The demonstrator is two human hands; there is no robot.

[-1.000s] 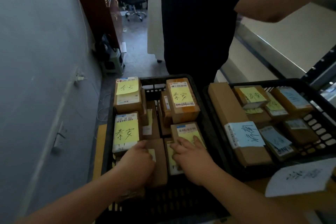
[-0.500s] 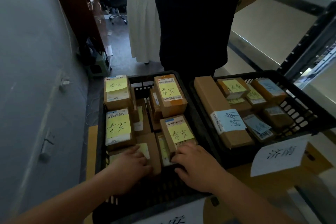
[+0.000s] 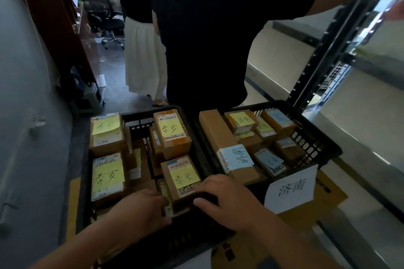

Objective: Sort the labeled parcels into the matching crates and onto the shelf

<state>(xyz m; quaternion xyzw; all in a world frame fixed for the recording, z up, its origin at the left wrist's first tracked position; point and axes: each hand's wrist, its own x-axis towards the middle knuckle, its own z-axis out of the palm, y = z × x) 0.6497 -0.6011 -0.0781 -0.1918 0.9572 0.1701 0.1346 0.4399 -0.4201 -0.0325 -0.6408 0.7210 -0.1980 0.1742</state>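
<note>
the right hand [image 3: 227,200] lies palm down over the near right corner of the left crate [image 3: 194,137], fingers spread and loosely curled against the near end of a small brown parcel [image 3: 181,178] with a yellow handwritten note; thumb and fingers touch the parcel's edge, but whether they actually grip it cannot be told. the left hand [image 3: 142,209] rests in the same crate just left of that parcel, fingers bent down among the boxes and touching its left side; whether it holds anything cannot be told. farther into the left crate, beyond the touched parcel, a second yellow-noted parcel [image 3: 172,134] lies on top of the pile; along the crate's left wall sit two more, one near [image 3: 107,178] and one at the far corner [image 3: 107,132], with smaller boxes wedged low between them. just right of the left crate, touching it, stands the right crate [image 3: 317,148], holding a long brown box [image 3: 220,137] with a blue note [image 3: 237,157] and several small parcels with blue or yellow notes. a white paper sign [image 3: 291,189] with handwriting hangs on the right crate's near wall, over brown cardboard [image 3: 328,194]. behind both crates stands a person in dark clothing [image 3: 207,35]; beyond the right crate rises a black metal shelf upright [image 3: 314,67].
</note>
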